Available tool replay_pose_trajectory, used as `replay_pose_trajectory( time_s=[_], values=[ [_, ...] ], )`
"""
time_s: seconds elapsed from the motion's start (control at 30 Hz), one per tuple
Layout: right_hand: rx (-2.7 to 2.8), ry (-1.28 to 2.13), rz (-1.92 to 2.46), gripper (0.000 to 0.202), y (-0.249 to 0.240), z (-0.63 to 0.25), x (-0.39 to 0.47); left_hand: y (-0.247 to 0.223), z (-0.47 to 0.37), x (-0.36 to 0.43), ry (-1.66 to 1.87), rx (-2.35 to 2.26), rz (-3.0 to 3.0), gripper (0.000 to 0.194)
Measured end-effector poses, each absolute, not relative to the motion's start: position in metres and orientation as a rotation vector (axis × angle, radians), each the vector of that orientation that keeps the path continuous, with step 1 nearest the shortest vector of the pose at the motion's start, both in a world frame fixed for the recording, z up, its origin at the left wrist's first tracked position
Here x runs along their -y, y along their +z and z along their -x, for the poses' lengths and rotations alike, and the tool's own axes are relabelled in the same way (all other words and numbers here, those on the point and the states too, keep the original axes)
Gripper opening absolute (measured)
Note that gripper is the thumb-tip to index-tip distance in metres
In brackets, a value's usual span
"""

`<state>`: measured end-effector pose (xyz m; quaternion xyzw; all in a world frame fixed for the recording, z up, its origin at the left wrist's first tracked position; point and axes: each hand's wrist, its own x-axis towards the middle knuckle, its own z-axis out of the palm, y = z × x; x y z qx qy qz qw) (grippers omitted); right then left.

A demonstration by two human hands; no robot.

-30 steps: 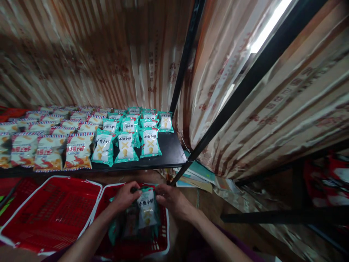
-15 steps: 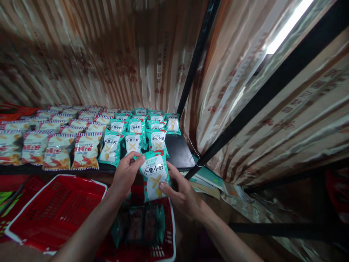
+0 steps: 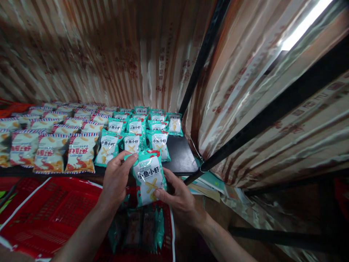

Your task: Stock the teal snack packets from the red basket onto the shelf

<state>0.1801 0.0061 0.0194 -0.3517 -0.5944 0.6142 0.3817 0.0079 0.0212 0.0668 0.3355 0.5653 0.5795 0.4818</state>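
Between my two hands is a teal and white snack bag [image 3: 148, 180], its printed front facing me. My left hand [image 3: 117, 178] pinches the bag's upper left corner between thumb and fingers. Lower on its right side, my right hand [image 3: 178, 194] grips the edge, thumb on the front and fingers behind. The bag is above the front edge of a black shelf [image 3: 178, 154]. Just behind it, matching teal snack bags [image 3: 132, 143] stand in rows on the shelf. Below my hands, more teal bags [image 3: 141, 229] lie in a red basket [image 3: 172, 233].
Rows of white and orange snack bags [image 3: 81, 153] fill the shelf's left side. Another red basket [image 3: 54, 211] sits below them. Black metal posts [image 3: 253, 118] slant across the right. Striped wrapping sheets [image 3: 109, 54] hang behind, and flat boards [image 3: 209, 183] lie beyond the shelf's end.
Both hands and the held bag have shifted slightly left and down in view. The camera has moved a little closer to the shelf. The grip looks the same.
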Motion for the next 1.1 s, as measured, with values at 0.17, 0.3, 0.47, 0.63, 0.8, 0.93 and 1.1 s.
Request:
replay_pose_trajectory(
  time_s=[0.17, 0.3, 0.47, 0.63, 0.8, 0.93, 1.1],
  values=[
    [1.483, 1.519, 0.922, 0.054, 0.017, -0.188, -0.009, 0.064, -0.012, -0.025, 1.388, -1.29, -0.752, 0.029],
    [1.456, 1.482, 0.949, 0.053, 0.014, -0.194, -0.011, 0.056, -0.016, -0.026, 1.379, -1.19, -0.707, 0.035],
    [1.402, 1.442, 1.004, 0.054, 0.022, -0.195, -0.009, 0.053, -0.028, -0.021, 1.292, -1.099, -0.611, 0.039],
    [1.39, 1.388, 1.008, 0.05, 0.031, -0.195, -0.008, 0.058, -0.037, -0.012, 1.23, -1.035, -0.691, 0.042],
    [1.404, 1.353, 1.036, 0.05, 0.032, -0.195, -0.006, 0.057, -0.038, -0.007, 1.214, -1.026, -0.731, 0.045],
    [1.409, 1.34, 1.08, 0.052, 0.032, -0.196, -0.007, 0.053, -0.037, -0.006, 1.193, -1.001, -0.762, 0.05],
    [1.385, 1.356, 1.137, 0.056, 0.031, -0.196, -0.009, 0.051, -0.038, -0.007, 1.183, -0.985, -0.754, 0.049]
  ],
)
